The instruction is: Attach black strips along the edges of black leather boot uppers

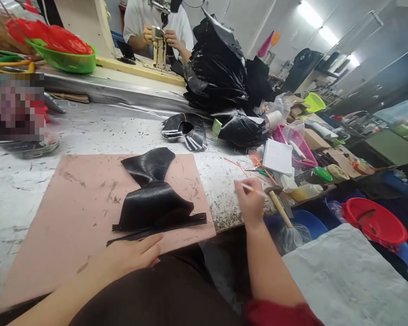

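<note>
Over the bench [105, 127], the right hand [250, 203] pinches a stick [249, 187], while at the near edge the unclenched left hand [136, 254], sliding, could skew the black strip [131, 237].

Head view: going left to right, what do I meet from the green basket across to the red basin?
Green basket → black leather-like pieces → right hand with a thin pale stick → spiral notebook → green-lidded jar → red basin.
</note>
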The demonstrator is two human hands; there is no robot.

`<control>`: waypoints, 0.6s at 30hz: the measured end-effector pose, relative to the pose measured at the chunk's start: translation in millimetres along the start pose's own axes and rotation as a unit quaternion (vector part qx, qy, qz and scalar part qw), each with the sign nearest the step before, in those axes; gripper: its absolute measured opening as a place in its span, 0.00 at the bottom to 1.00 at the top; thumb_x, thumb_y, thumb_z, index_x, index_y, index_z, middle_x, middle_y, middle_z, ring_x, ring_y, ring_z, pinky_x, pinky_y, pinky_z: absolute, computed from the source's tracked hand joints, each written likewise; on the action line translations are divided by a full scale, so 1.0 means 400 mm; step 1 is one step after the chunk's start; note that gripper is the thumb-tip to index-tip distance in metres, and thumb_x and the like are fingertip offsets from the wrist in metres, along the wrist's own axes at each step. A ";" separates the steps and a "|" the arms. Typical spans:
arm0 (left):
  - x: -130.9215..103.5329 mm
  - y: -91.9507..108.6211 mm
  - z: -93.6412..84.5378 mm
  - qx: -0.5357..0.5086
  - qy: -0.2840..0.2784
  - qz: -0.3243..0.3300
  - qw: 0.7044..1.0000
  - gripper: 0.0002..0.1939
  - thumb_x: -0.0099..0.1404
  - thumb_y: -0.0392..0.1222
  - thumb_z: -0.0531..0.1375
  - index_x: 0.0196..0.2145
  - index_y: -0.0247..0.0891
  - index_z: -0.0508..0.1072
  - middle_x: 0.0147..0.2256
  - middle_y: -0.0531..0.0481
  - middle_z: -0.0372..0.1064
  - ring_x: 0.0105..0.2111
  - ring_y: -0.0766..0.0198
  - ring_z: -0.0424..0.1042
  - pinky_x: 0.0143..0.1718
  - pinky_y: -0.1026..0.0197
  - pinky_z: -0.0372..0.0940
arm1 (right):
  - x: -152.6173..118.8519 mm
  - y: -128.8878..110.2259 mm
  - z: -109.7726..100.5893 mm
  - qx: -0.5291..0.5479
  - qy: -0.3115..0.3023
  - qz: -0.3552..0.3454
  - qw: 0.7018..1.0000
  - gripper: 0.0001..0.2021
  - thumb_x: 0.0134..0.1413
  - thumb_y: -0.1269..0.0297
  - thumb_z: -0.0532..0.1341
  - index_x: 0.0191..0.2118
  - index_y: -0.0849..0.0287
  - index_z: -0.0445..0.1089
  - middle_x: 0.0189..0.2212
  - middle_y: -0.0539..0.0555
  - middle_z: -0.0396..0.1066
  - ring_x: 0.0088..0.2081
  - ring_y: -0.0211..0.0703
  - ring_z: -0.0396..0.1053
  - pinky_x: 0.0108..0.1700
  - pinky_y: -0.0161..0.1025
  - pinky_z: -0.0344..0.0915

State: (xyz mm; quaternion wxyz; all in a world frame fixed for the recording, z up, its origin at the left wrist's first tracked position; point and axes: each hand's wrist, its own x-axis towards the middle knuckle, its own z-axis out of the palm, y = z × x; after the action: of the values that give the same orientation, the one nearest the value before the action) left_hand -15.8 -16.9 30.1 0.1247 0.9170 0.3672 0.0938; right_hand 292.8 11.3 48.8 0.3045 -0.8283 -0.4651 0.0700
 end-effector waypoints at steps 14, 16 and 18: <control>0.063 0.030 0.017 0.104 -0.090 0.075 0.988 0.10 0.57 0.32 0.52 0.31 0.33 0.73 0.53 0.35 0.61 0.18 0.60 0.70 0.14 0.62 0.52 | -0.289 -0.096 0.167 0.182 -0.115 -0.223 0.951 0.14 0.62 0.63 0.47 0.30 0.60 0.65 0.25 0.55 0.69 0.25 0.39 0.68 0.29 0.36 0.65; 0.064 0.032 0.014 0.130 -0.100 0.083 0.983 0.11 0.58 0.32 0.51 0.31 0.33 0.73 0.54 0.35 0.61 0.18 0.60 0.70 0.14 0.63 0.51 | -0.289 -0.098 0.167 0.171 -0.117 -0.219 0.953 0.15 0.62 0.62 0.46 0.30 0.59 0.65 0.25 0.54 0.69 0.25 0.39 0.68 0.29 0.36 0.64; 0.062 0.032 0.015 0.133 -0.094 0.085 0.983 0.11 0.59 0.33 0.50 0.31 0.33 0.73 0.54 0.35 0.61 0.17 0.61 0.69 0.14 0.62 0.52 | -0.292 -0.101 0.165 0.163 -0.114 -0.218 0.955 0.15 0.62 0.62 0.46 0.30 0.59 0.64 0.25 0.54 0.69 0.26 0.39 0.68 0.30 0.36 0.64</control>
State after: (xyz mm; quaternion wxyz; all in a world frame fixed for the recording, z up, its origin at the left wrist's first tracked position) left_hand 11.9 -9.6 30.0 0.0275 0.9579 0.2837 -0.0326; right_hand 171.9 -39.6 -0.8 0.3880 -0.6325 -0.6483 0.1705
